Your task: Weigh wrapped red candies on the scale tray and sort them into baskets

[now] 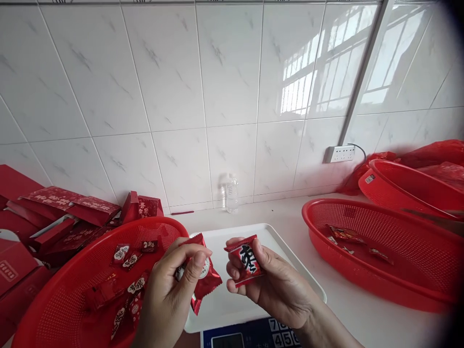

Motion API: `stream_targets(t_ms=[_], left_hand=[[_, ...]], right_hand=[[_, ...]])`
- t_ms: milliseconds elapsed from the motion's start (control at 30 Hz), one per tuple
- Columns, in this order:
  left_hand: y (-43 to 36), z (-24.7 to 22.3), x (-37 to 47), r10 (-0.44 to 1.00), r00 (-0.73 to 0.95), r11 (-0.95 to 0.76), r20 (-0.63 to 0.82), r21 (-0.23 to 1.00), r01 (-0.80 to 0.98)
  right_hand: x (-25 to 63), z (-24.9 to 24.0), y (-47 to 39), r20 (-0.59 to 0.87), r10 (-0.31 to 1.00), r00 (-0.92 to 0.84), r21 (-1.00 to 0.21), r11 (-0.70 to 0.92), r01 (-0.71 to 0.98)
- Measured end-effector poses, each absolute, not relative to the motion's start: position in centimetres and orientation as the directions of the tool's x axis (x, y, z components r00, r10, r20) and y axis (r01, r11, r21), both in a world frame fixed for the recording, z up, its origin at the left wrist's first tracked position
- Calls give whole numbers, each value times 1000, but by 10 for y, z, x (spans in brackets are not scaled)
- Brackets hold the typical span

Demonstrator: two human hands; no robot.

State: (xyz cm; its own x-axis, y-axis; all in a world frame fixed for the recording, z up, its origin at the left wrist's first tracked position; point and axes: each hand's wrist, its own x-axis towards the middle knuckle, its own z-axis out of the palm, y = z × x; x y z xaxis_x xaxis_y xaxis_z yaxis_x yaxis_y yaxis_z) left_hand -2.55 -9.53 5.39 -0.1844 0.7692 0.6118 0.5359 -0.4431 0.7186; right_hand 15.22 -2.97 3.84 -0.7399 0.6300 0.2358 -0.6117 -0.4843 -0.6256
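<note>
My left hand (177, 280) is closed around red foil snack packets (210, 280); more than one seems to be in it, partly hidden by the fingers. Between thumb and fingers, my right hand (275, 280) grips a small red snack packet (248, 258) with a large black character on its front. Both hands hover over a white tray (268, 237), a short way apart. Below the tray, a dark blue scale (250, 336) shows its number keys and part of a display. To the left, a red perforated basket (72, 275) contains several similar small packets (132, 259).
Another red basket (362, 285) on the right contains a few packets (344, 234); one more red basket (391, 193) is behind it. A clear plastic bottle (232, 193) stands by the tiled wall. Red boxes (72, 208) are piled at far left. A power strip (340, 153) is on the wall.
</note>
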Motion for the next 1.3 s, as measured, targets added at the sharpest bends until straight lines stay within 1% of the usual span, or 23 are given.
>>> stream_targets(t_ms=[200,300,433,600,800,900,1067,1200,1300], left_hand=[[-93,53,-25,820,-162,-398,549,750,529],[-93,53,-25,823,-177,-385,540,759,526],[-92,52,-24,802,-216,-389,558,761,519],[-89,49,-27,823,-131,-400,553,727,558],[-88,48,-24,824,-92,-428,560,720,546],[-87,50,-21,822,-77,-443,564,720,534],[-87,49,-22,828,-78,-430,555,719,546],[-86,47,-23,832,-68,-431,550,720,543],[-85,47,-23,840,-64,-428,539,730,533]], right_hand=[[151,43,-27,200,652,-731,-551,-542,-634],[152,47,-25,198,677,-709,-528,-535,-659],[155,47,-18,192,740,-644,-453,-515,-727],[160,43,-2,151,802,-578,-409,-482,-775],[159,42,7,52,814,-578,-344,-529,-776],[156,41,6,61,819,-571,-362,-514,-777],[155,38,3,113,812,-572,-452,-471,-757],[154,37,2,107,805,-584,-466,-478,-745],[152,35,4,100,793,-601,-498,-483,-720]])
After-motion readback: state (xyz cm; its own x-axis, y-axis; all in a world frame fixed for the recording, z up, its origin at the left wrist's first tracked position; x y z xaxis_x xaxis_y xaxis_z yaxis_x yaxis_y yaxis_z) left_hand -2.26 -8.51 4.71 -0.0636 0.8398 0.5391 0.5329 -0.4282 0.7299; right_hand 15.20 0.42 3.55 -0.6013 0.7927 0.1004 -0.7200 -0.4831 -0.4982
